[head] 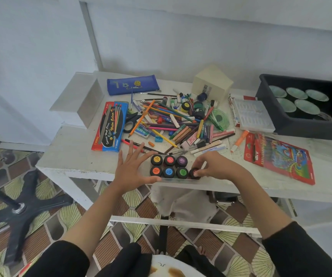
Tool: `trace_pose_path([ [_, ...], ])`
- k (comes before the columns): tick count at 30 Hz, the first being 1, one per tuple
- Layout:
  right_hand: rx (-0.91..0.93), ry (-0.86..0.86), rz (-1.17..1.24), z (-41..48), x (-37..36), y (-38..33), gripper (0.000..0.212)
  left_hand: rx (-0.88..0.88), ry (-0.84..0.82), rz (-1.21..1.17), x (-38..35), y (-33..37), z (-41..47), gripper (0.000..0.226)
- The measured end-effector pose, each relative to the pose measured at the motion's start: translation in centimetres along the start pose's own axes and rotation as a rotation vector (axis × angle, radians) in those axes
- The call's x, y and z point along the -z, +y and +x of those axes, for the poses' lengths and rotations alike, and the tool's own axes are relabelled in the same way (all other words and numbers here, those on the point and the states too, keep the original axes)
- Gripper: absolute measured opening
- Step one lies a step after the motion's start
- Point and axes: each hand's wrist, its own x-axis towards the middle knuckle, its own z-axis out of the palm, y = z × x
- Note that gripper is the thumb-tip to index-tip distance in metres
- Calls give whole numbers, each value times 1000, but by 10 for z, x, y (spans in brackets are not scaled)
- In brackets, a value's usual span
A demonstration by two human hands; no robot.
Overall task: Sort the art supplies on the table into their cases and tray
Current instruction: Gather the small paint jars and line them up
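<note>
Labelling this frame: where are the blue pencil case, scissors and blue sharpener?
blue pencil case [133, 84], head view, fabric middle.
scissors [131, 117], head view, black handle.
blue sharpener [158, 139], head view, top face.

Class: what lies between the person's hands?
In the head view, six paint pots in two rows stand between the left hand and the right hand, which grips a seventh pot.
</note>
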Motion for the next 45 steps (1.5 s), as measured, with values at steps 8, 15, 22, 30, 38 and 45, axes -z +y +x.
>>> trace_pose_path([
  [8,-65,-34,-109,9,0,-9,23,-2,-4,16,1,-2,0,107],
  [15,-58,-13,-91,21,39,-9,31,-10,4,-11,-1,-1,0,101],
  [22,-55,442,-207,73,88,7,20,-5,-8,-8,1,-1,1,100],
  [30,-109,505,-331,128,91,20,56,-7,-13,-14,1,-1,1,97],
  [38,-177,649,-449,133,79,14,40,-6,0,-5,-3,-3,2,95],
  [45,42,895,59,99,64,12,28,-7,36,-23,-3,-3,2,100],
])
